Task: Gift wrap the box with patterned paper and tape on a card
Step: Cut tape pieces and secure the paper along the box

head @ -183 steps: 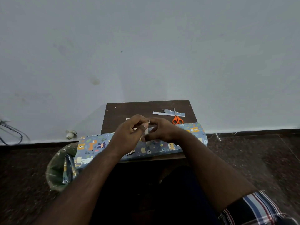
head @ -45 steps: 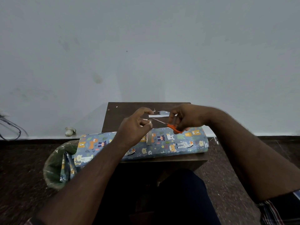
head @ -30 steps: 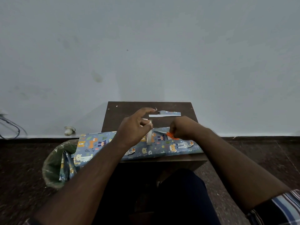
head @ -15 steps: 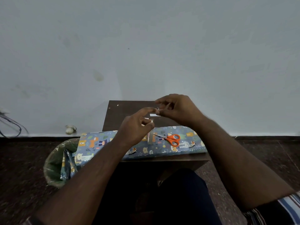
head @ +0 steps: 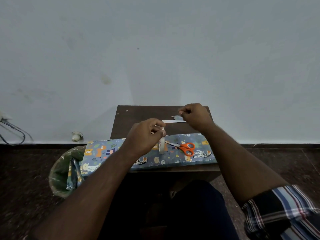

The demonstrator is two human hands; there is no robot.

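Hands are working above a small dark wooden table (head: pixel 138 115) set against a pale wall (head: pixel 155 49).

Left hand (head: pixel 144 135): fingers are curling round a roll of tape (head: pixel 162 144), which is hanging edge-on from the fingertips and reaching down to the wrapped box (head: pixel 149 153). The grip is closing on the roll near its top.

Right hand (head: pixel 194 116): it is hovering over the far right part of the table, with thumb and forefinger pressing together. Whether a cut piece of tape is sitting between them cannot be told; nothing clear is showing there.

Wrapped box: it is lying lengthwise along the near edge of the table, covered in blue paper printed with cartoon animals, and its left end is overhanging the table edge.

Scissors (head: pixel 183 147): the orange-handled pair is resting on top of the wrapped box, just right of the tape roll, blades pointing left.

Paper strip (head: pixel 171 121): a narrow offcut is lying on the bare tabletop behind the box, partly hiding behind the right hand.

Waste bin (head: pixel 60 172): it is standing on the dark floor to the left of the table, lined with a green bag and holding scraps of the same patterned paper.
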